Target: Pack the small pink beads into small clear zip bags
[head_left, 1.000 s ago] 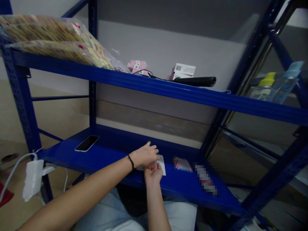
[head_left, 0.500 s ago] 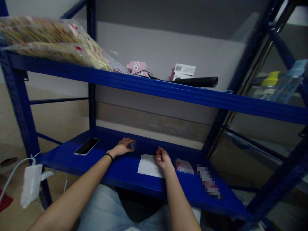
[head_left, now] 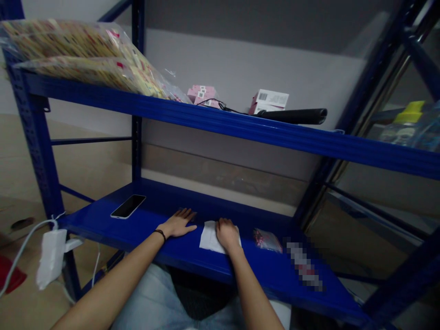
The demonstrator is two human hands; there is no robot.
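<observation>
My left hand [head_left: 178,224] lies flat on the blue lower shelf [head_left: 161,254], fingers stretched out and spread, with a dark band round the wrist. At its fingertips is a small see-through piece [head_left: 193,215], perhaps a plastic bag, partly covered by the fingers. My right hand [head_left: 228,234] rests on a creased white sheet of paper [head_left: 209,238], its fingers curled inward. Whatever those fingers hold, if anything, is hidden. Right of that hand lies a clear small bag [head_left: 268,240] with red and pink bits inside.
A phone [head_left: 128,206] lies at the left of the lower shelf; a blurred-out item [head_left: 304,266] lies at the right. Overhead, the upper shelf's beam [head_left: 220,126] carries large filled bags [head_left: 85,55], pink boxes [head_left: 202,94] and a black rod-like object [head_left: 295,116]. A white power strip [head_left: 51,256] hangs at left.
My left hand has flattened and spread, and the clear piece no longer stands up in its fingers. My right hand has turned palm down onto the paper. The view has shifted slightly.
</observation>
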